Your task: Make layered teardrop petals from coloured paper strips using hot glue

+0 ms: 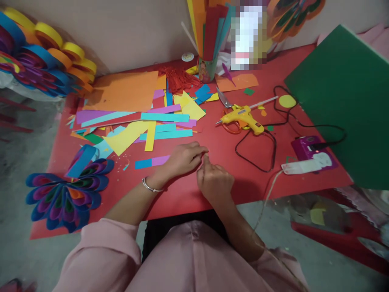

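Observation:
My left hand [187, 158] lies low over the red tabletop, fingers stretched to the right. A blue-and-purple paper strip [152, 161] shows at its wrist side and passes out of sight beneath the hand. My right hand [214, 174] is closed, its index finger reaching up to the left fingertips. Whatever is between the right fingers is hidden. Left of my hands is a flower-like piece of looped paper [68, 190] in blue, purple and green. A yellow glue gun [243, 117] rests right of and beyond my hands, over scissors [224, 98].
Coloured paper strips and scraps [165, 117] cover the back left, beside an orange sheet [124, 91]. A cup [207, 69] holds more strips. The glue gun's black cord [275, 150] loops toward a purple power box [306, 148]. A green board [337, 109] stands at right.

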`<state>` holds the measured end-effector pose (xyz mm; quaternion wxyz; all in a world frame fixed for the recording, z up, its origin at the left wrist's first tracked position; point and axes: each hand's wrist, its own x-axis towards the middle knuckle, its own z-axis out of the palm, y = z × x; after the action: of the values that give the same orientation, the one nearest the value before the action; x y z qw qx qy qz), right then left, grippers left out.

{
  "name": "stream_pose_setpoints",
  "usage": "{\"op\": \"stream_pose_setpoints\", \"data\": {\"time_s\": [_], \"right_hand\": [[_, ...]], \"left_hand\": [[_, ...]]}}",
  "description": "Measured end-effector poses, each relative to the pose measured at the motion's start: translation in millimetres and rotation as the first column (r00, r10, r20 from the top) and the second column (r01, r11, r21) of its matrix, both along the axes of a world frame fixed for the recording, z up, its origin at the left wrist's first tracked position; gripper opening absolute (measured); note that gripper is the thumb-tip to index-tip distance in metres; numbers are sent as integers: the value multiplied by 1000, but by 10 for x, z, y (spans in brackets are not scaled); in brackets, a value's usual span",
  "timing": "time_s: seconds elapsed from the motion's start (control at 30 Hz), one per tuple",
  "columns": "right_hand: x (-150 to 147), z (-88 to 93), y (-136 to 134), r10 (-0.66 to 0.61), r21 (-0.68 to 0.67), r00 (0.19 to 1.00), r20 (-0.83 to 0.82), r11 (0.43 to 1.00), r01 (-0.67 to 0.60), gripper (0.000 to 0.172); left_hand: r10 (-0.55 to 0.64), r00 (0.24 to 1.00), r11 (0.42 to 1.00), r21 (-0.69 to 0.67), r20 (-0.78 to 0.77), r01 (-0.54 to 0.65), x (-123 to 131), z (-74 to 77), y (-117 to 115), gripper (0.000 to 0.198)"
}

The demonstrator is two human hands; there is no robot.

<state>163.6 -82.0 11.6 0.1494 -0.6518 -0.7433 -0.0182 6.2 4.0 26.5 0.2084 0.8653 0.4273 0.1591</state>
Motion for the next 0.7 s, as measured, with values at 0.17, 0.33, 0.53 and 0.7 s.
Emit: {"op": "stream_pose_setpoints", "data": {"time_s": [0.17,0.33,0.53,0.7], "right_hand": [[-1,20,-16,-13,-38,1000,-19,999,12,47],[-5,51,-12,-15,-61,1000,-18,998,13,45],[-4,38,-3,-12,-57,1000,-11,998,11,50],[1,6,-3,-7,-33,1000,-2,999,7,46]], "left_hand": [[2,1000,1000,21,4,-2,3,-3,-11,35],[7,1000,999,41,16,-8,-5,-13,-5,35],[11,1000,999,31,4,-11,0,-15,7,36],[25,1000,999,48,1,-25,6,-34,2,36]]}}
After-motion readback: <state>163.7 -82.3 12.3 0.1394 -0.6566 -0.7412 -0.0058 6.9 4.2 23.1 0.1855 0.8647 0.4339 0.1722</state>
